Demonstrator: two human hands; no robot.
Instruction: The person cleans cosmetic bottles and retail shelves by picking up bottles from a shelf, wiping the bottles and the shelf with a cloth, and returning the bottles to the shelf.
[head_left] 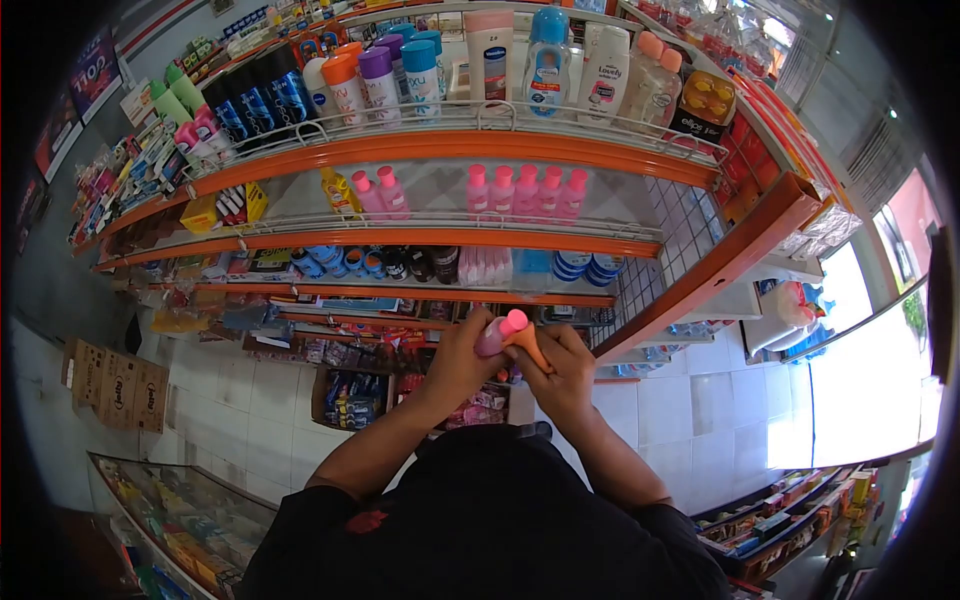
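Observation:
Close in front of my chest, my left hand (462, 362) is wrapped round a small pink bottle (491, 338) with a bright pink cap, tilted up and to the right. My right hand (566, 376) grips a smooth orange object (530, 347) right against the bottle. The fingers cover part of it, so its kind does not show. Beyond the hands, similar pink bottles (525, 192) stand in a row on the shelf, and a separate pair (380, 194) stands farther left beside a yellow bottle (340, 190).
An orange-edged shelf rack (430, 148) spans the front, its top holding lotions and deodorants. A slanted orange post (705, 265) stands at right. Below are an open box (352, 399) of packets and the tiled floor (240, 400). A glass case (190, 500) lies at lower left.

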